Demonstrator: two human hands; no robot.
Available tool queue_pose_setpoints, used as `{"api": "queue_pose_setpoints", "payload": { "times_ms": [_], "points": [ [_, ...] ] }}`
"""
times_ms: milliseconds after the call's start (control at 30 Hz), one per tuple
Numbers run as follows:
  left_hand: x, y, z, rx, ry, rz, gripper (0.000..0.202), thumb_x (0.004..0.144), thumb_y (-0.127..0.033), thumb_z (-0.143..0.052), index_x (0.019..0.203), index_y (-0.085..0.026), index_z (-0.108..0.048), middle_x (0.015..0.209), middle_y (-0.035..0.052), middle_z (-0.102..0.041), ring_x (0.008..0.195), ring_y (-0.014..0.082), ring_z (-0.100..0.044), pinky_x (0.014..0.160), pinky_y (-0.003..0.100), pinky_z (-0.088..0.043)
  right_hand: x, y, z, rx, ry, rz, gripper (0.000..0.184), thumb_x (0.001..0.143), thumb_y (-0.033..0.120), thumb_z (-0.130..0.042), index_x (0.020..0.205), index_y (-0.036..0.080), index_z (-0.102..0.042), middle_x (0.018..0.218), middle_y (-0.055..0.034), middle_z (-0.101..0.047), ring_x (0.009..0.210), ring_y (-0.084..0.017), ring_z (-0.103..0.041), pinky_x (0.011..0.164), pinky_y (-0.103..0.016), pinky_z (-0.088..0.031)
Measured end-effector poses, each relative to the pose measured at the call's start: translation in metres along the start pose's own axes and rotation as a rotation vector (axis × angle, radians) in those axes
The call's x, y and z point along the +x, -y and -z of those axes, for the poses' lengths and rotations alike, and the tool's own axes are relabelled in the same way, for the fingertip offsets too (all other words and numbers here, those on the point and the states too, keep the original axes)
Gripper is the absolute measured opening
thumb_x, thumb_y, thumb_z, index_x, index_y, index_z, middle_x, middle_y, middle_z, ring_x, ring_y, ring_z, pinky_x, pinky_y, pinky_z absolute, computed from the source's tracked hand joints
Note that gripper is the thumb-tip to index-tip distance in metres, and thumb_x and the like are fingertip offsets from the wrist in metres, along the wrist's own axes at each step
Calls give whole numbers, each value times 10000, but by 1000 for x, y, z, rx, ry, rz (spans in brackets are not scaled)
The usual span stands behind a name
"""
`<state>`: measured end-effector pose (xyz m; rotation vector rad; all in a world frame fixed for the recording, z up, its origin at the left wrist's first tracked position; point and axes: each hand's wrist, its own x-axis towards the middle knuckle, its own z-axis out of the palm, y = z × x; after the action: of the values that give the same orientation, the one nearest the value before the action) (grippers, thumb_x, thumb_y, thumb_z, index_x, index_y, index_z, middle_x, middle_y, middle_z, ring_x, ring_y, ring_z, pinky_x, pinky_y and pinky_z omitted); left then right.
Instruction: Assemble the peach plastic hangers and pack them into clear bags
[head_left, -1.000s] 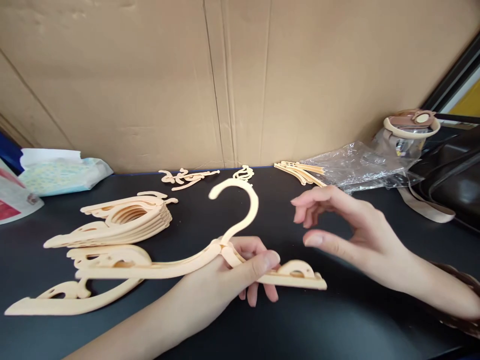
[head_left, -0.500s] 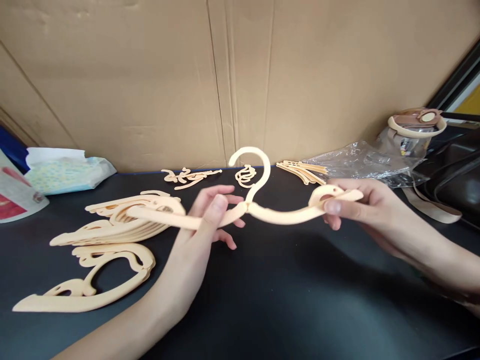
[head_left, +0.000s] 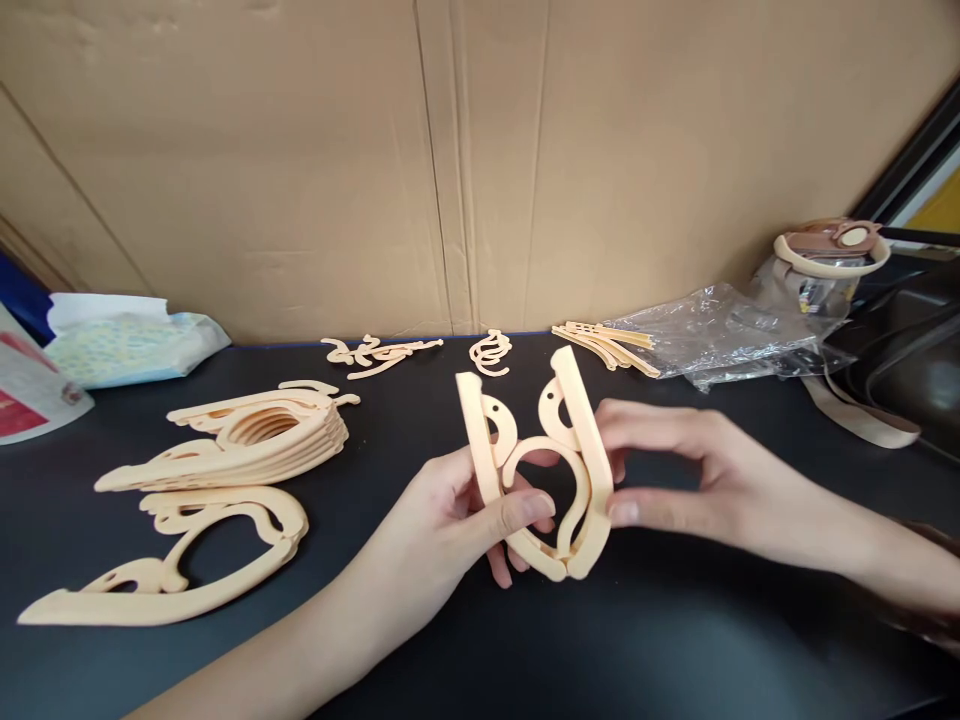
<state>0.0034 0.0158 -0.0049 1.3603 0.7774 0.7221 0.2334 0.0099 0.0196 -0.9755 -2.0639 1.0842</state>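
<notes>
A cream folding clothes hanger [head_left: 589, 455] is held up in front of me, folded. Both its arms point upward and its hook curls between them. My left hand [head_left: 480, 510] is closed round the left arm, its thumb across the front near the lower bend. At the other side, my right hand [head_left: 690, 470] grips the outer edge of the right arm with thumb and fingers; some fingertips are hidden behind it. To the left lie a stack of folded hangers [head_left: 292, 440] and, nearer to me, more folded hangers [head_left: 202, 603].
Along the back of the black table [head_left: 637, 640] lie small cream pieces [head_left: 390, 353], hook pieces [head_left: 491, 352] and straight pieces [head_left: 607, 347]. A clear plastic bag [head_left: 697, 330] and a bottle [head_left: 829, 265] stand right. A tissue pack [head_left: 142, 345] and a cup [head_left: 34, 390] are left.
The hanger's two arms have swung from spread wide to folded up around the hook. My right hand has come left, and my left hand has moved right and slightly down with it.
</notes>
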Motion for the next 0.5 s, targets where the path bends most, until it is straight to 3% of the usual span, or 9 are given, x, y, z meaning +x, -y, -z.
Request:
{"api": "queue_pose_setpoints", "payload": {
  "times_ms": [133,300,400,500],
  "points": [
    [1,-3,1,12,-47,-24,174,855,-322,-678,902,-156,-701,768,16,-669,645,130,-625,515,192,-536,-3,6,-11,-152,103,27,124,864,269,-700,986,251,-688,1034,-9,-660,969,-176,-618,977,-318,-473],
    [0,1,1,30,-24,-65,265,929,-412,-587,1030,-189,-689,899,37,-671,793,161,-638,571,204,-560,-4,4,-16,-135,125,-32,208,907,264,-637,1113,269,-614,966,26,-677,957,-171,-642,867,-274,-516],
    [-3,1,2,141,-58,-101,275,946,-448,-556,1085,-231,-653,1030,32,-640,878,161,-620,619,199,-553,-2,0,-15,-58,80,-46,183,941,281,-588,1122,249,-597,955,13,-671,987,-184,-638,893,-306,-511],
    [-4,-1,6,278,-209,-168,294,893,-405,-640,1135,-249,-580,1268,37,-530,959,170,-611,662,225,-558,1,-7,-11,-4,-57,-28,158,925,328,-617,1039,219,-599,946,-7,-669,918,-176,-638,841,-305,-525]
  ]
}}
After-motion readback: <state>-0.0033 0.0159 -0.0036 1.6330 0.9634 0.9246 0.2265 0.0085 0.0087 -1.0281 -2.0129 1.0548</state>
